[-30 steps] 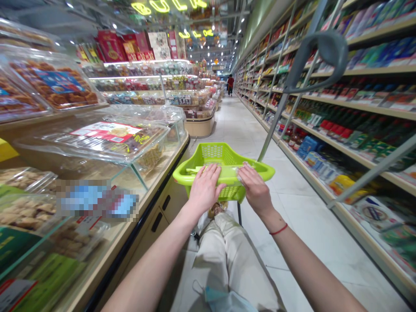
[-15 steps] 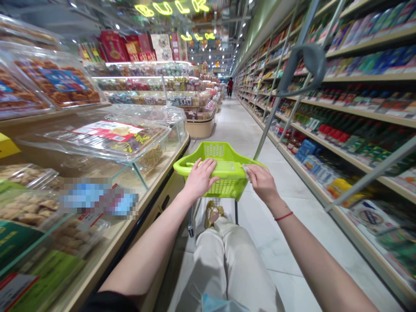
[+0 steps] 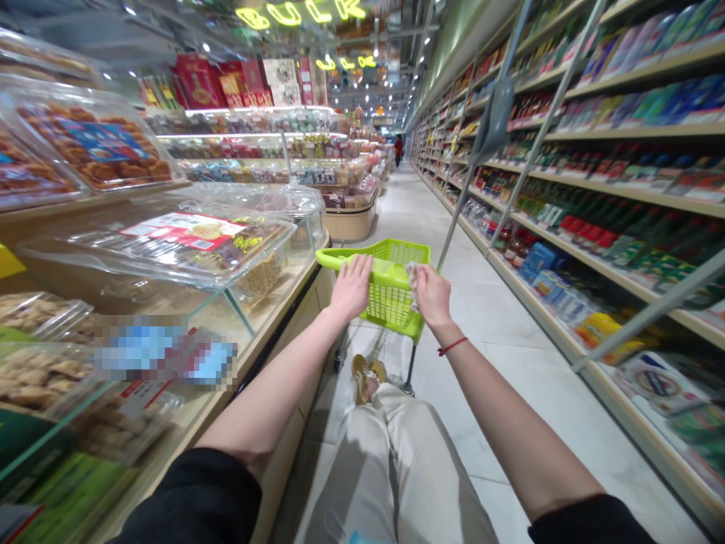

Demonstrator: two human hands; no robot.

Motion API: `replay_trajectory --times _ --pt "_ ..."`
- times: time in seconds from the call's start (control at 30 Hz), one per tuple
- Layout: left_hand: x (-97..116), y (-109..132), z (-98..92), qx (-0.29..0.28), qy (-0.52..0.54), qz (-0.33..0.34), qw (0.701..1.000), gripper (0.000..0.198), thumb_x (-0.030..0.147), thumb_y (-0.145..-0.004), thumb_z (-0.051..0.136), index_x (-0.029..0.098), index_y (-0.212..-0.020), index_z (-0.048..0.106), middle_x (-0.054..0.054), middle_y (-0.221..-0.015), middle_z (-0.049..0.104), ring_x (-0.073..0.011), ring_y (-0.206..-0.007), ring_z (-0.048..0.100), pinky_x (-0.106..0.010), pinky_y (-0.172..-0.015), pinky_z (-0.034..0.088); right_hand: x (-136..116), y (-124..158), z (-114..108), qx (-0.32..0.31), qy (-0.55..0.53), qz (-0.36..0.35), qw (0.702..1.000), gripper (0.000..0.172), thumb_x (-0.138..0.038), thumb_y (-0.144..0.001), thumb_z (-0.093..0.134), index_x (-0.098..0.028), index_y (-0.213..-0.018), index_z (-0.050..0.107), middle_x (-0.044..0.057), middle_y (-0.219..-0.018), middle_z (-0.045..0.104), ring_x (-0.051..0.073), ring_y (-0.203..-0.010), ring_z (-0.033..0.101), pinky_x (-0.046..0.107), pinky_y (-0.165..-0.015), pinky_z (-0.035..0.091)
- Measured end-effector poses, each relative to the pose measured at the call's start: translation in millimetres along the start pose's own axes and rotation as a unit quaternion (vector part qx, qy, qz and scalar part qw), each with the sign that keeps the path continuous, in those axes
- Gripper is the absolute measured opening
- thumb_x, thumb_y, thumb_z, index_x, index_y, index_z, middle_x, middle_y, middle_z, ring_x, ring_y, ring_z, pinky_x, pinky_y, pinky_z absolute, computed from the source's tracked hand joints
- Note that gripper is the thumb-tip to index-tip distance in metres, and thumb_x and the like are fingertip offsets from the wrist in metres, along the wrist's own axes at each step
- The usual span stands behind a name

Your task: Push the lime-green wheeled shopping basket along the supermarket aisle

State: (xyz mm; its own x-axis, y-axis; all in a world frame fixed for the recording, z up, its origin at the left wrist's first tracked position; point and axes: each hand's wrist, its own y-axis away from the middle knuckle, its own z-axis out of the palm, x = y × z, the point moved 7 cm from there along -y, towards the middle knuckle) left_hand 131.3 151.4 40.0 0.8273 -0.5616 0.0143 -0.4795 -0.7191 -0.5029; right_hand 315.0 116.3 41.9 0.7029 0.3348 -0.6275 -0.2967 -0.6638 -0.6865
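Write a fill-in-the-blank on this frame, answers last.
The basket is lime ____.
The left hand rests on the basket's ____.
The right hand pinches crumpled ____.
The cord on the right wrist is ____.

green; rim; plastic; red

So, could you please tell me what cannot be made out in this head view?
Crumpled clear item: the fingers of the right hand cover much of it, so its kind is unclear.
Pixelated label: blurring hides its text.
Distant shopper: too small for detail.
Floor of the green basket: hidden by its tilted wall.
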Motion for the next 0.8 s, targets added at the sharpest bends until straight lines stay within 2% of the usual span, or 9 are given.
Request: replay_trajectory --times 0.1,0.2,0.3,0.37,0.43,0.47,0.63,0.73,0.8 --pt "45 -15 10.5 -0.043 0.092 0.079 0.992 0.075 0.019 -0.085 0.045 0.008 -0.154 0.020 -0.015 -0.161 0.030 -0.0242 -0.150 0.024 -0.043 -0.122 0.022 11 -13 5 -0.007 -0.147 0.071 0.987 0.049 -0.056 -0.092 0.041 -0.015 -0.086 0.069 0.006 -0.076 0.070 0.019 -0.070 0.062 0.030 -0.070 0.047" --pt "74 -42 21.6 -0.068 0.137 0.075 0.985 0.081 0.026 -0.083 0.050 0.010 -0.155 0.017 -0.014 -0.162 0.027 -0.0247 -0.150 0.024 -0.046 -0.122 0.021 32 -13 1 0.036 -0.270 0.139 0.952 0.051 -0.059 -0.087 0.046 -0.013 -0.090 0.068 0.007 -0.082 0.071 0.017 -0.071 0.062 0.028 -0.067 0.048" --pt "87 -74 44.8 -0.148 0.099 0.066 0.982 0.085 0.043 -0.086 0.053 0.013 -0.156 0.015 -0.015 -0.161 0.029 -0.0287 -0.150 0.024 -0.053 -0.122 0.014 59 -4 -13 0.094 -0.281 0.181 0.938 0.053 -0.061 -0.084 0.048 -0.012 -0.093 0.068 0.008 -0.082 0.071 0.016 -0.067 0.061 0.027 -0.063 0.047" --pt "86 -92 58.0 -0.178 0.059 0.059 0.980 0.082 0.053 -0.085 0.055 0.016 -0.152 0.028 -0.016 -0.151 0.046 -0.0326 -0.144 0.034 -0.058 -0.121 0.011 74 -1 -23 0.102 -0.245 0.187 0.946 0.057 -0.063 -0.083 0.047 -0.012 -0.093 0.070 0.007 -0.078 0.071 0.016 -0.064 0.060 0.027 -0.060 0.046" --pt "79 -106 65.6 -0.174 0.045 0.046 0.983 0.067 0.055 -0.089 0.050 0.017 -0.143 0.044 -0.017 -0.139 0.057 -0.0354 -0.134 0.046 -0.063 -0.118 0.010 88 -1 -34 0.100 -0.202 0.185 0.957 0.061 -0.065 -0.084 0.044 -0.011 -0.095 0.071 0.006 -0.072 0.070 0.017 -0.061 0.059 0.028 -0.058 0.045" --pt "74 -111 68.0 -0.165 0.038 0.043 0.985 0.061 0.054 -0.091 0.047 0.017 -0.141 0.047 -0.017 -0.138 0.058 -0.0351 -0.133 0.047 -0.062 -0.118 0.011 95 -3 -40 0.100 -0.181 0.183 0.961 0.063 -0.065 -0.085 0.042 -0.011 -0.095 0.072 0.006 -0.070 0.070 0.018 -0.060 0.058 0.029 -0.058 0.045" --pt "30 -115 69.5 -0.140 0.007 0.037 0.989 0.046 0.038 -0.094 0.050 0.023 -0.138 0.048 -0.011 -0.137 0.058 -0.0272 -0.133 0.046 -0.050 -0.119 0.020 125 -16 -63 0.109 -0.073 0.176 0.976 0.065 -0.067 -0.085 0.041 -0.011 -0.092 0.074 0.009 -0.073 0.072 0.021 -0.066 0.061 0.031 -0.063 0.044" --pt "-10 -111 61.6 -0.138 -0.015 0.005 0.990 0.046 0.045 -0.089 0.058 0.018 -0.127 0.054 -0.014 -0.133 0.059 -0.0289 -0.133 0.046 -0.047 -0.115 0.029 134 -24 -62 0.109 -0.024 0.168 0.979 0.065 -0.067 -0.085 0.038 -0.013 -0.092 0.073 0.011 -0.080 0.073 0.023 -0.072 0.063 0.033 -0.069 0.045" --pt "-36 -105 54.7 -0.135 -0.026 -0.024 0.990 0.045 0.049 -0.091 0.055 0.015 -0.120 0.056 -0.016 -0.130 0.060 -0.0307 -0.133 0.046 -0.046 -0.110 0.036 133 -29 -49 0.101 -0.011 0.152 0.983 0.066 -0.067 -0.087 0.036 -0.013 -0.093 0.073 0.013 -0.084 0.074 0.025 -0.075 0.064 0.035 -0.072 0.046"
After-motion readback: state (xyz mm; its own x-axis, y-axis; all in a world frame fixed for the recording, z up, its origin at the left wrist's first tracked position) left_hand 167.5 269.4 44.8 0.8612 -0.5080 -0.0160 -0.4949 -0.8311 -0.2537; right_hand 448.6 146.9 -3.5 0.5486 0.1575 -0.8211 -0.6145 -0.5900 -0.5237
